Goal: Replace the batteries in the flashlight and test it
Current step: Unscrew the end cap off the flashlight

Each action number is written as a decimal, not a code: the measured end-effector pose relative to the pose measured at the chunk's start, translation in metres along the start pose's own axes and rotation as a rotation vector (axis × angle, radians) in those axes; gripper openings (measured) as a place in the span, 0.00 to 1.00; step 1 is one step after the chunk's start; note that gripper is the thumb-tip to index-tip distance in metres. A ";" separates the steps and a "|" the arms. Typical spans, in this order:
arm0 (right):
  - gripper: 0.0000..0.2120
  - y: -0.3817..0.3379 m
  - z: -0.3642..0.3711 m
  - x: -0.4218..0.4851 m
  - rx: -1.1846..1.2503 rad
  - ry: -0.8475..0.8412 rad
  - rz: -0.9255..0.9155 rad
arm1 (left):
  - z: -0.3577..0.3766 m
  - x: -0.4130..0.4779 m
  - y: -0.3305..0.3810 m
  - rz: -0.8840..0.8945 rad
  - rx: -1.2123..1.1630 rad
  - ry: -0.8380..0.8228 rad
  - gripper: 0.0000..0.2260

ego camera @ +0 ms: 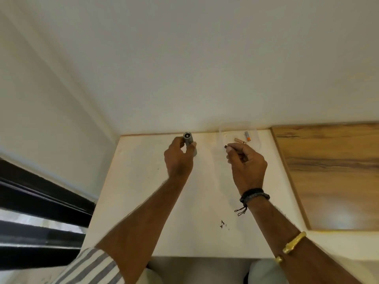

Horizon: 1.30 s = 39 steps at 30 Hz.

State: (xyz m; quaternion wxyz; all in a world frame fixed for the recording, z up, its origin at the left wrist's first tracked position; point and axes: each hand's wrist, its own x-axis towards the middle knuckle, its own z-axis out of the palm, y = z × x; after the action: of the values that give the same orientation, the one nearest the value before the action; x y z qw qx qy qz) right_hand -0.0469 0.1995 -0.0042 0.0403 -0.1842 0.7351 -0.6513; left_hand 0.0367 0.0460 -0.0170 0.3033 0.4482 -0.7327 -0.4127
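Flashlight (189, 142), open end up, gripped in left hand (178, 158); right hand (247, 162) pinches one battery (229, 148), two batteries (244, 140) lie loose on table (143, 191); reloading apparently midway, closing and test outstanding.

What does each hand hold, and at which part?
Left hand: grey metal flashlight tube, gripped at its middle, open end up. Right hand: small dark-tipped object, pinched at fingertips; identity unclear.

No text, label or number can be read anywhere. The batteries (248, 136) at the far right show colour bands only — any print is too small.
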 end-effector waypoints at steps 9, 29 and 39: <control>0.05 -0.011 -0.034 -0.075 0.095 -0.050 0.091 | -0.037 -0.115 -0.004 0.133 -0.120 -0.092 0.06; 0.15 -0.006 -0.063 -0.149 -0.485 -0.420 0.008 | -0.075 -0.199 -0.024 0.525 0.467 -0.385 0.12; 0.11 -0.014 -0.077 -0.150 -0.265 -0.538 -0.065 | -0.080 -0.200 -0.022 0.533 0.476 -0.388 0.13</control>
State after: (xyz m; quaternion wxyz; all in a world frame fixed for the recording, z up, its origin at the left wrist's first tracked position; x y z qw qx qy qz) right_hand 0.0719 0.3197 -0.0063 0.1883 -0.3773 0.7702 -0.4785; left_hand 0.1937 0.1947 -0.0134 0.1435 0.2143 -0.9419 -0.2151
